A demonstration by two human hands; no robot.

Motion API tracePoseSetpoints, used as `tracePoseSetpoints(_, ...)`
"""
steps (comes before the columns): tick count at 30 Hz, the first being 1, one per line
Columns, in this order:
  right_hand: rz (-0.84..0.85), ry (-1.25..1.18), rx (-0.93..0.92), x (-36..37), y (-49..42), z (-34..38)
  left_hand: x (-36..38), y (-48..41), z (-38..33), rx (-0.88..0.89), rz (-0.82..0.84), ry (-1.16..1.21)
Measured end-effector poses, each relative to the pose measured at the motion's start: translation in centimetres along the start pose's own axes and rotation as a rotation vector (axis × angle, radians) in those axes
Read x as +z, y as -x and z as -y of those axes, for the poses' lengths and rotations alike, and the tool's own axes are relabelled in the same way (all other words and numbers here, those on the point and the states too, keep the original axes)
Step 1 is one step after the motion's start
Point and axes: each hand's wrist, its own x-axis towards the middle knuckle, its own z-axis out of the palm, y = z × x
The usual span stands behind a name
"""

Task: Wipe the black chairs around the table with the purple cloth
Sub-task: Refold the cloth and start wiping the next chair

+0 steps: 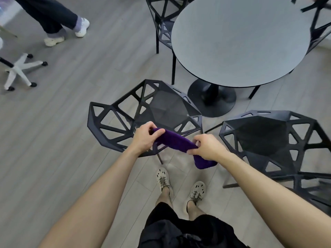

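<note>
Grey floor (53, 122), black chairs (161, 108) round the tabletop (240, 42). Purple cloth (175, 142) looks soft, light, limp; left hand (145, 138) and right hand (209, 147) pinch its ends, fingers (158, 131) curled.

Soft, even indoor light, fairly bright, with no hard glare. The grey floor (62, 131) shows only faint shadows beneath the nearest black chair (111, 122) and my shoes (197, 190). The round worktop (241, 42) has a dull, matte sheen. My left hand (145, 138), right hand (209, 147) and the purple cloth (177, 142) between them are sharp. The far chair (318, 8) in the top right corner is smeared by blur. The wide lens bends the floorboards and stretches my forearms (100, 194) towards the bottom edge.
</note>
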Motion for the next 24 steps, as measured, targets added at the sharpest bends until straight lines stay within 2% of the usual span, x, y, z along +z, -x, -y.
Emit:
tracePoseSetpoints(4, 0.071, -0.608, 0.268, 0.3, -0.5, 1.1, 0.6, -0.5, -0.9, 0.038, 0.016, 0.025)
tracePoseSetpoints(8, 0.087, -1.298, 0.444, 0.9, -1.0, 2.3, 2.5, 0.6, -1.4, 0.093, 0.159, 0.010)
tracePoseSetpoints(10, 0.072, -1.531, 0.466, 1.1, -1.2, 2.6, 3.2, 1.4, -1.5, 0.087, 0.216, 0.031)
tracePoseSetpoints(12, 0.041, -1.633, 0.474, 1.5, -1.4, 2.7, 3.5, 2.2, -1.7, 0.050, 0.260, 0.091)
tracePoseSetpoints(15, 0.112, -1.642, 0.422, 1.7, -1.4, 2.9, 4.0, 2.5, -1.4, 0.097, 0.244, 0.002)
tracePoseSetpoints(17, 0.159, -1.470, 0.349, 1.7, -1.6, 2.5, 3.9, 1.9, -0.5, 0.094, 0.195, 0.014)
tracePoseSetpoints(18, 0.122, -1.276, 0.288, 1.9, -1.9, 1.9, 3.7, 1.6, 0.1, 0.060, 0.187, 0.068)
tracePoseSetpoints(20, -0.025, -0.666, 0.104, 2.5, -2.7, 0.6, 3.0, 1.2, 1.0, -0.030, 0.213, 0.221)
tracePoseSetpoints(21, -0.064, -0.440, 0.025, 2.9, -3.1, 0.5, 2.6, 0.9, 1.1, -0.060, 0.247, 0.288)
tracePoseSetpoints(22, -0.055, -0.365, -0.029, 3.5, -3.4, 0.7, 2.3, 0.7, 1.2, -0.082, 0.287, 0.342)
tracePoseSetpoints(24, 0.063, -0.536, -0.046, 5.1, -4.4, 2.0, 1.9, -0.2, 1.7, -0.116, 0.331, 0.384)
